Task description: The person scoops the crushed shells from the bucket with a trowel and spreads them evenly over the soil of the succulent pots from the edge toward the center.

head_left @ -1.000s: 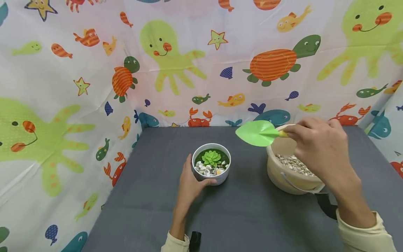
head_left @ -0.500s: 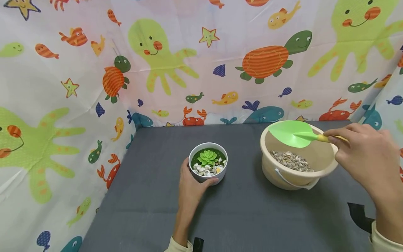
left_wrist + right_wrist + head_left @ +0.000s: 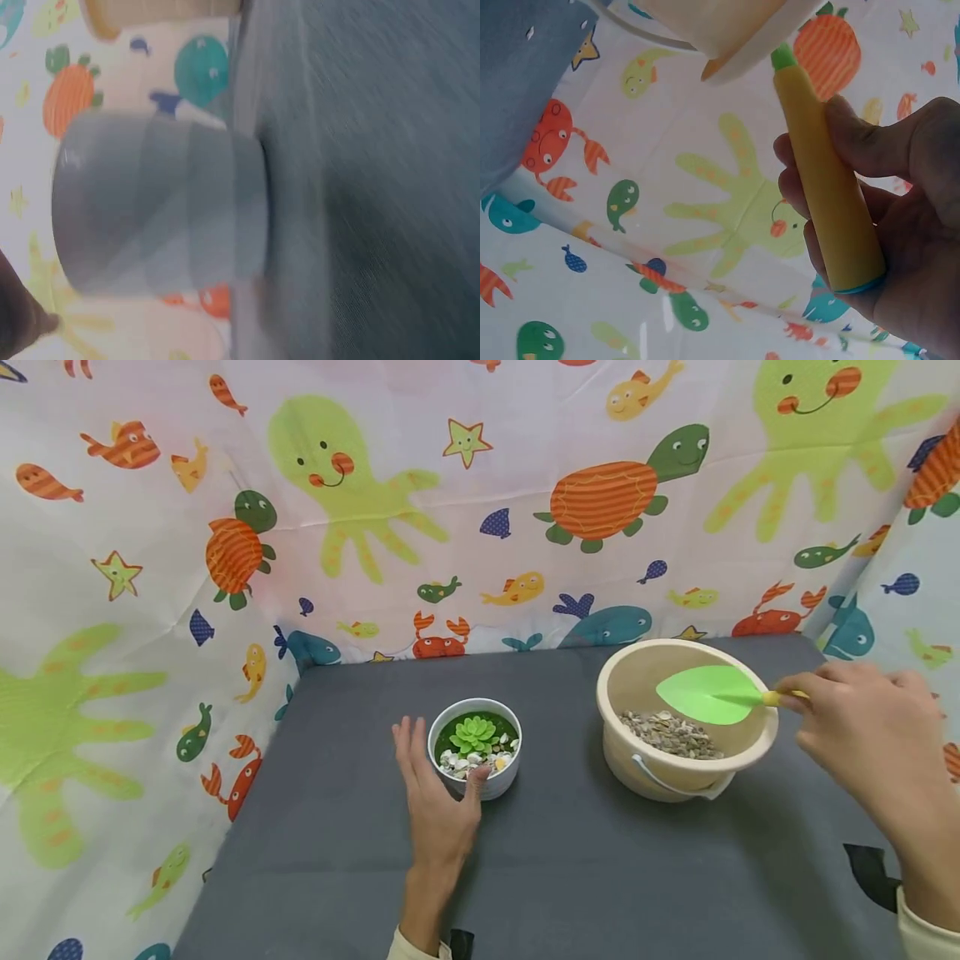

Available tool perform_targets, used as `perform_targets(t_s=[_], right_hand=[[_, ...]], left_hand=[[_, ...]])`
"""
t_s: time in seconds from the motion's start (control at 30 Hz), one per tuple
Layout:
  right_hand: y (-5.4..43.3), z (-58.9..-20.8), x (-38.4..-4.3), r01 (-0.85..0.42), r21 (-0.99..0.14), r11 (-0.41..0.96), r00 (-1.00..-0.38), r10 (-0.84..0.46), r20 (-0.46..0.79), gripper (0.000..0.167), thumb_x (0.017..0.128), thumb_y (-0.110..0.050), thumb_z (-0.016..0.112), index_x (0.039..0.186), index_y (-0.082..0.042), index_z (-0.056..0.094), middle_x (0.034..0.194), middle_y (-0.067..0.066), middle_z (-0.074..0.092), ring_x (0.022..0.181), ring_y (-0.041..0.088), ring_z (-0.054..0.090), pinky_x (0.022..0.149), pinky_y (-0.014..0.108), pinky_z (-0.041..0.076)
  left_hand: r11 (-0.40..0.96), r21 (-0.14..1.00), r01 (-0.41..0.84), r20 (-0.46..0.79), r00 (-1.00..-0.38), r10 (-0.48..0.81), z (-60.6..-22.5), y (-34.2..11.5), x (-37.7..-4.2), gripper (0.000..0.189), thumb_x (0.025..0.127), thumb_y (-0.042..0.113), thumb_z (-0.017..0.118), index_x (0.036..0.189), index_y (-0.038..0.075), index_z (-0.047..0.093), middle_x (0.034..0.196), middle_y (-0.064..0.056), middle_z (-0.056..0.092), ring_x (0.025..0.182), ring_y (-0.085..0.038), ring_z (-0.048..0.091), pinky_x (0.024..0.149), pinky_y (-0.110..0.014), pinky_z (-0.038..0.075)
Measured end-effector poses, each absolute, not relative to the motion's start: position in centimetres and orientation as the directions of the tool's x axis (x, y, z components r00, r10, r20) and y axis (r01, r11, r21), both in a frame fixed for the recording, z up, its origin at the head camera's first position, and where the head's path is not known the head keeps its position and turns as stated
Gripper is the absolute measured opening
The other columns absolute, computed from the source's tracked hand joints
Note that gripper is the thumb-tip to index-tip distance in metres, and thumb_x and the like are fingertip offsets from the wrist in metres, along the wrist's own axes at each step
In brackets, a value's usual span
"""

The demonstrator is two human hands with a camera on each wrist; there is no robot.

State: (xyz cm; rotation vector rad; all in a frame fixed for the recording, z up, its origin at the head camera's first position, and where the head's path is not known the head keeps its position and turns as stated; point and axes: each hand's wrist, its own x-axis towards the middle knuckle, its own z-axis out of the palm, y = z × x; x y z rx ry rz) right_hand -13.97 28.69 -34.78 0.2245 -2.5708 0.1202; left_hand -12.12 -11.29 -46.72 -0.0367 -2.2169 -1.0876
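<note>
**Green-bladed trowel [image 3: 708, 695] over a cream bucket [image 3: 622, 764]; left hand [image 3: 437, 814] spread beside a white pot [image 3: 501, 783]**

The right hand [image 3: 866, 727] has its fingers and thumb curled round the trowel's yellow handle [image 3: 829, 187]; the blade points left across the right part of the bucket's mouth, above light-coloured gravel [image 3: 671, 735] lying low inside; whether the blade touches the rim cannot be told.

The bucket stands upright close to the far edge of the bench [image 3: 570, 860], towards its far right corner; its white bail [image 3: 722, 787] hangs down on the near side.

The pot stands upright between the bench's left edge and the bucket, well apart from both and a little back from the far edge; in it sit a bright green succulent [image 3: 473, 735] and, on the near side, white pebbles [image 3: 456, 763].

The left hand grips nothing; its fingers are straight and apart to the left of the pot, the thumb at the near side; whether it touches the pot cannot be told for certain; a curtain [image 3: 525, 443] printed with sea creatures rises behind the far edge.
</note>
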Motion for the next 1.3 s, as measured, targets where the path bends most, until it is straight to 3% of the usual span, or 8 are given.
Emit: perform_targets(t_s=[0.13,0.27,0.4,0.57,0.77,0.9,1.07,1.3], right_hand=[[28.4,-34.4,-14.9,-0.232,0.089,0.969,-0.840,-0.246,0.483,0.022,0.068,0.011,0.080,0.087,0.001,0.078,0.078,0.021,0.071,0.075,0.038,0.060,0.068,0.053,0.041],[27.4,-34.1,-15.8,-0.263,0.237,0.935,-0.849,-0.341,0.403,0.029,0.062,0.005,0.092,0.086,0.002,0.076,0.074,0.019,0.069,0.073,0.036,0.058,0.068,0.050,0.044],[26.2,-34.2,-16.2,-0.262,0.359,0.896,-0.865,-0.383,0.325,0.023,0.066,0.002,0.093,0.078,-0.001,0.074,0.072,0.018,0.067,0.073,0.035,0.058,0.067,0.053,0.049],[25.0,-34.8,-16.8,-0.283,0.435,0.855,-0.867,-0.421,0.265,0.023,0.066,0.003,0.094,0.073,-0.007,0.074,0.071,0.017,0.065,0.071,0.033,0.056,0.066,0.046,0.044],[24.2,-36.3,-18.6,-0.312,0.445,0.839,-0.883,-0.429,0.189,0.019,0.071,0.000,0.092,0.079,-0.007,0.076,0.072,0.016,0.067,0.071,0.030,0.057,0.066,0.040,0.040],[24.0,-36.9,-19.3,-0.330,0.434,0.838,-0.888,-0.432,0.159,0.018,0.076,0.001,0.087,0.073,-0.009,0.072,0.066,0.013,0.064,0.068,0.030,0.057,0.064,0.040,0.041],[24.0,-36.9,-20.0,-0.344,0.398,0.850,-0.891,-0.429,0.147,0.018,0.076,0.000,0.083,0.073,-0.011,0.070,0.066,0.010,0.065,0.067,0.031,0.057,0.066,0.043,0.043],[24.9,-37.8,-20.8,-0.307,0.225,0.925,-0.931,-0.341,0.132,0.014,0.075,-0.005,0.083,0.074,-0.009,0.070,0.066,0.009,0.065,0.067,0.032,0.059,0.066,0.046,0.044]], left_hand=[[0.654,0.558,0.510,0.730,-0.677,-0.095,-45.6,-8.9,-12.8,0.087,0.100,0.062,0.059,0.161,0.005,0.036,0.171,-0.019,0.028,0.162,-0.041,0.021,0.123,-0.058,0.037],[0.623,0.460,0.633,0.780,-0.624,0.058,-44.3,-6.0,-13.8,0.081,0.103,0.063,0.050,0.158,0.004,0.040,0.167,-0.021,0.036,0.160,-0.040,0.029,0.127,-0.050,0.036],[0.592,0.434,0.679,0.736,-0.646,0.202,-43.4,-3.2,-14.6,0.075,0.104,0.059,0.050,0.158,0.008,0.042,0.167,-0.018,0.037,0.161,-0.035,0.030,0.123,-0.051,0.041],[0.573,0.466,0.674,0.612,-0.713,0.342,-42.8,-0.9,-15.5,0.073,0.103,0.048,0.063,0.160,0.010,0.040,0.171,-0.011,0.033,0.163,-0.026,0.026,0.124,-0.049,0.041],[0.581,0.496,0.646,0.491,-0.760,0.425,-43.0,1.1,-16.5,0.079,0.101,0.047,0.066,0.163,0.008,0.035,0.173,-0.017,0.025,0.161,-0.030,0.030,0.123,-0.047,0.042],[0.589,0.501,0.634,0.433,-0.773,0.464,-43.4,1.8,-16.6,0.077,0.102,0.052,0.062,0.160,0.006,0.041,0.175,-0.018,0.020,0.161,-0.033,0.028,0.121,-0.048,0.045],[0.602,0.524,0.603,0.420,-0.798,0.433,-43.5,1.6,-16.8,0.073,0.097,0.053,0.070,0.151,0.007,0.055,0.172,-0.012,0.032,0.162,-0.029,0.026,0.119,-0.048,0.046],[0.593,0.537,0.600,0.388,-0.800,0.458,-43.4,1.7,-17.1,0.072,0.096,0.053,0.071,0.153,0.012,0.055,0.172,-0.011,0.034,0.163,-0.031,0.023,0.128,-0.052,0.033]])
